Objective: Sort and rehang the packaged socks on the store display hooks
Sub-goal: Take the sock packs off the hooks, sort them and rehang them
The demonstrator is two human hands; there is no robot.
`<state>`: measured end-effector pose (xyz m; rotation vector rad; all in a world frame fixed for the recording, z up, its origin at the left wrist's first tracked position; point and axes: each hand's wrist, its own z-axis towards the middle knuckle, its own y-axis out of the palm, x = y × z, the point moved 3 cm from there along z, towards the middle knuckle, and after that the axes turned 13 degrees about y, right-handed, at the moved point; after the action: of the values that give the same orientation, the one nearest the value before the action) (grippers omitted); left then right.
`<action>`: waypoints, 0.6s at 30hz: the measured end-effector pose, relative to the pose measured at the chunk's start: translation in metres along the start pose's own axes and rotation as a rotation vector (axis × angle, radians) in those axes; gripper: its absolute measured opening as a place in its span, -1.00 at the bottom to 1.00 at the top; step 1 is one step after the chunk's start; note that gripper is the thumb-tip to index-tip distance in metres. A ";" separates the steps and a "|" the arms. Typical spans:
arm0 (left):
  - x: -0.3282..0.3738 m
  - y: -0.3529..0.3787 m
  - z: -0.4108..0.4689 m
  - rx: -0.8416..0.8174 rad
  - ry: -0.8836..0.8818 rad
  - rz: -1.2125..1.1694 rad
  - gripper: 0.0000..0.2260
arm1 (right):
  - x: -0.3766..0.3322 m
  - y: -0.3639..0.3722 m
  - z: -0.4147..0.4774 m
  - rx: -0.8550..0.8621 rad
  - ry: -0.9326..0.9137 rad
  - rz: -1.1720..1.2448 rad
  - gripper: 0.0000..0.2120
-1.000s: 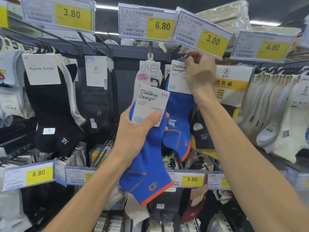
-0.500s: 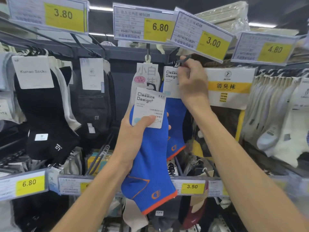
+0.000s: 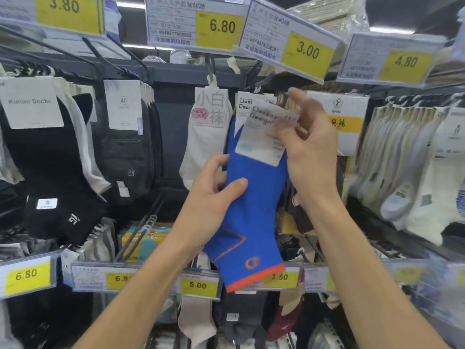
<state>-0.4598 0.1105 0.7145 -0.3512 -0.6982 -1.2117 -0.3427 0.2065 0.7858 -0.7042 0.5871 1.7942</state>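
Observation:
A blue sock pair [image 3: 254,207] with an orange toe edge and a white "Classics Design" card hangs in front of the display. My left hand [image 3: 214,197] grips its blue middle from the left. My right hand [image 3: 307,147] pinches the blurred top of its card. Behind it, a matching pair's card [image 3: 244,103] hangs on the hook [image 3: 261,83] under the 3.00 tag [image 3: 292,41]; most of that pair is hidden.
A white sock pack [image 3: 208,132] hangs left of the blue pair under the 6.80 tag [image 3: 193,23]. Black and grey socks [image 3: 50,172] fill the left hooks, pale socks [image 3: 407,177] the right. A lower rail of price tags [image 3: 198,284] crosses below.
My right hand left the hook and came down onto the card of the pair I hold. My left hand slid from the card down to the blue sock body and lifted the pair rightward.

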 end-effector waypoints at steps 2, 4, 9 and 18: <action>-0.001 0.000 -0.003 -0.020 -0.041 0.089 -0.75 | -0.003 0.002 0.011 0.053 0.000 -0.056 -0.63; -0.003 -0.001 -0.007 -0.029 -0.076 0.182 -0.74 | -0.006 0.006 0.020 0.067 -0.017 -0.088 -0.64; -0.007 -0.012 -0.025 -0.019 -0.103 0.763 -0.60 | -0.005 0.024 0.036 -0.025 -0.037 -0.154 -0.64; 0.000 -0.014 -0.053 -0.101 0.074 1.277 -0.64 | 0.010 0.021 0.002 -0.033 -0.021 -0.234 -0.45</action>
<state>-0.4564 0.0742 0.6738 -0.6858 -0.2215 -0.0361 -0.3651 0.2080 0.7818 -0.7443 0.4422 1.5950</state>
